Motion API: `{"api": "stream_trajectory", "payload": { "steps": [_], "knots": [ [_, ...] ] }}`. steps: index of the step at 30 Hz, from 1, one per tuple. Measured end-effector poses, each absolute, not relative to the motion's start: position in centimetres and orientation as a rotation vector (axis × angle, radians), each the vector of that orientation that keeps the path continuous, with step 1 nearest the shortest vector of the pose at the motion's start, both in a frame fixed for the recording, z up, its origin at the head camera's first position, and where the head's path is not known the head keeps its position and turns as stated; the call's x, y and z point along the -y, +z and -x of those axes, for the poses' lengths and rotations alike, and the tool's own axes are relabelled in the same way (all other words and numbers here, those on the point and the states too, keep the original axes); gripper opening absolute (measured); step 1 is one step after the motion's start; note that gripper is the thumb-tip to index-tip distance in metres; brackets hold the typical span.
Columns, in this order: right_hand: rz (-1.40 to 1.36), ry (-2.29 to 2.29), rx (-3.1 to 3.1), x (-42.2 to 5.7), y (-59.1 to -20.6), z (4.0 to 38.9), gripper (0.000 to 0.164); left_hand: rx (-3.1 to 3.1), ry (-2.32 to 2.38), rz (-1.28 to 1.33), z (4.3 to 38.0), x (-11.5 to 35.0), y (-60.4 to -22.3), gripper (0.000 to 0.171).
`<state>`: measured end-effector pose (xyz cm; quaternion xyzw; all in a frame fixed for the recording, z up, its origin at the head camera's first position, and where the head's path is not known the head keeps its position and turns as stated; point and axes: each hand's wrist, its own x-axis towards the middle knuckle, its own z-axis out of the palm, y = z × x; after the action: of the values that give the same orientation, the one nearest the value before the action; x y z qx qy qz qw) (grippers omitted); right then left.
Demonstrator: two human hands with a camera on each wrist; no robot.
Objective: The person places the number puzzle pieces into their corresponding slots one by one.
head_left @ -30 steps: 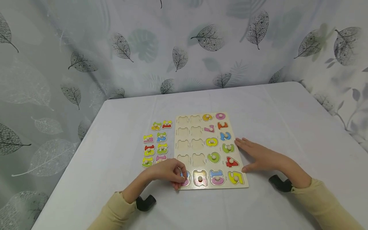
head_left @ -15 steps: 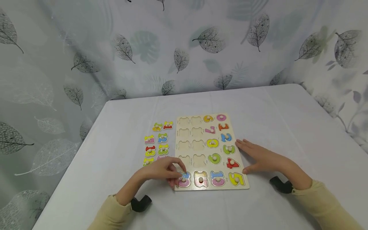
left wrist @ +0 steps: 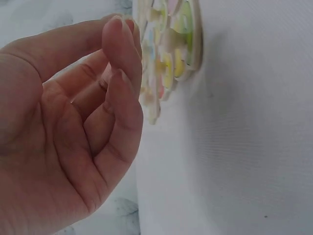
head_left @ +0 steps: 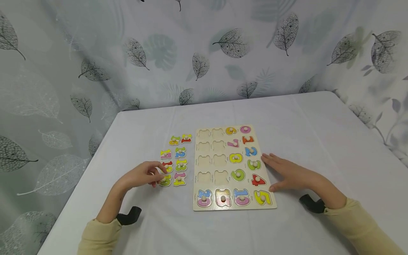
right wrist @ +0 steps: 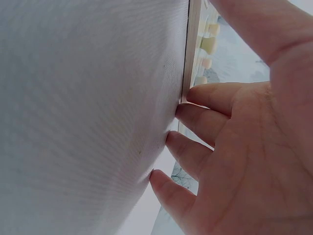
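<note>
My left hand (head_left: 143, 174) is over the left pieces, fingers loosely bent, fingertips right at the yellow-green number 19 piece (head_left: 165, 180) and overlapping the red-yellow 18 piece (head_left: 167, 167). In the left wrist view, a knobbed green puzzle piece (left wrist: 188, 29) lies just past the fingertips, its knob uncovered. My right hand (head_left: 288, 173) rests on the cloth with fingers spread, fingertips against the right edge of the wooden number puzzle board (head_left: 208, 186). The blue-pink 20 piece (head_left: 204, 198) sits in the board's near left corner slot.
Beside the board lie the loose knobbed pieces 16 (head_left: 174, 140), 11 (head_left: 186, 138), 17 (head_left: 165, 154), 12 (head_left: 180, 152), 13 (head_left: 181, 165) and 14 (head_left: 180, 179). Several recesses (head_left: 204, 161) in the board's left columns are bare. A leaf-print curtain (head_left: 159, 53) hangs behind the white-covered table (head_left: 140, 131).
My left hand has left the 20 piece, which stays in its slot, and moved left and slightly away from me to the loose pieces. The right hand holds its place by the board.
</note>
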<state>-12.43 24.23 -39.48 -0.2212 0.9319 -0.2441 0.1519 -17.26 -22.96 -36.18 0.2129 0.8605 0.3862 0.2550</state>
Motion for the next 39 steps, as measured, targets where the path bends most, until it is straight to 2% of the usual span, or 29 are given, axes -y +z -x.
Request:
{"api": "stream_trajectory", "payload": {
  "steps": [9,23,32,39],
  "knots": [
    [0.639,-0.700,-2.676,-24.2,-39.5,12.4,0.103,-2.319,0.991,-0.564,17.9,23.1,-38.0,0.009],
    [0.661,-0.709,-2.669,-24.5,-39.8,12.6,0.103,-2.358,0.965,-0.523,18.2,22.4,-37.2,0.007],
    [0.664,-0.714,-2.664,-24.5,-39.7,12.5,0.103,-2.251,1.001,-0.719,18.6,16.8,-36.8,0.008],
    [0.662,-0.702,-2.672,-24.4,-39.6,12.5,0.102,-2.166,0.977,-0.766,18.9,12.9,-37.5,0.006]
  ]
}}
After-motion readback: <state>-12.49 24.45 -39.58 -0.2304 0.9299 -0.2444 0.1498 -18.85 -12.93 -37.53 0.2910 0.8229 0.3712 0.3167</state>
